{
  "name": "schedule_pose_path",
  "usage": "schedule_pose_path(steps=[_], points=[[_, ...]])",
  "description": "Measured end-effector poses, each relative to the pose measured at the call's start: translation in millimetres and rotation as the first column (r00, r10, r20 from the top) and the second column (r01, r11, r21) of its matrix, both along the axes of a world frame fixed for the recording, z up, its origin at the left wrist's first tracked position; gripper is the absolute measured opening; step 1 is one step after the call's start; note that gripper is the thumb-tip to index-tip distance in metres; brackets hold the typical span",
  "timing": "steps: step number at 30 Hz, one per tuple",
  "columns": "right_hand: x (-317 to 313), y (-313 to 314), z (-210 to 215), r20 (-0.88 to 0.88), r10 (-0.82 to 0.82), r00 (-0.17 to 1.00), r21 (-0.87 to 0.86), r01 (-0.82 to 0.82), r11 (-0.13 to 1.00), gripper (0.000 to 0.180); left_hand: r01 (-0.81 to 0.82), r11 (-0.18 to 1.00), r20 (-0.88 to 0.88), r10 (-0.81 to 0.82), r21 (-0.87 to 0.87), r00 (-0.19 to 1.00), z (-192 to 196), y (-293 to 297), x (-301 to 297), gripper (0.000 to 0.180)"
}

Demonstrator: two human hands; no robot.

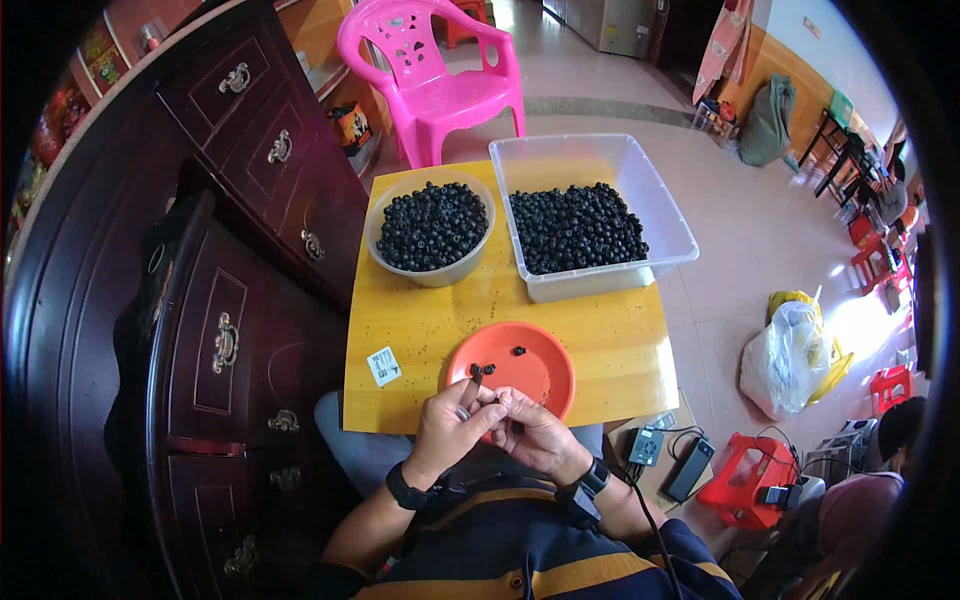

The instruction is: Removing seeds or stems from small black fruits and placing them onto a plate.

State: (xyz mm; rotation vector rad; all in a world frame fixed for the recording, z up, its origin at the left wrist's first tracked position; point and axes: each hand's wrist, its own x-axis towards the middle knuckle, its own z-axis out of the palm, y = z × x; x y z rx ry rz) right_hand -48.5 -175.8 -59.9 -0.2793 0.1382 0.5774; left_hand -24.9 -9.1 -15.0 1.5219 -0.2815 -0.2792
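My left hand (449, 424) and my right hand (541, 434) meet over the near edge of an orange-red plate (548, 378). Both are closed, fingertips pressed together, and whatever lies between them is too small and covered to name. A slim dark shape (476, 383) rises by the left fingertips; I cannot tell what it is. On the plate, beyond my fingers, lie a few small dark round pieces (519, 351), like berries or beads. More such pieces (432, 227) fill a round translucent tub, and others (577, 228) cover the bottom of a rectangular clear bin.
A yellow table (620, 350) carries the tub (379, 256), the bin (672, 232) and a white label (383, 366). Dark wooden drawers (240, 330) rise close on my left. Beyond stands a pink chair (445, 95). Right are electronics (690, 469), a red stool (745, 485) and a person (850, 520).
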Motion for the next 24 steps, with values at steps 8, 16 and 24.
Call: schedule_pose_path(steps=[8,16,24], points=[[0,-3,13,0.067,0.028,0.997,-0.133,-0.019,0.991,0.017,-0.003,0.991,0.066,-0.006,0.137,0.998,4,3,-4,0.018],[0,-5,8,0.031,0.011,0.999,-0.133,-0.007,0.991,0.017,-0.066,0.948,0.234,-0.009,0.311,0.972,25,-5,-3,0.017],[4,-3,9,0.022,0.013,1.0,-0.096,-0.011,0.995,0.017,0.061,0.992,0.049,-0.067,0.11,0.997,7,6,2,0.012]])
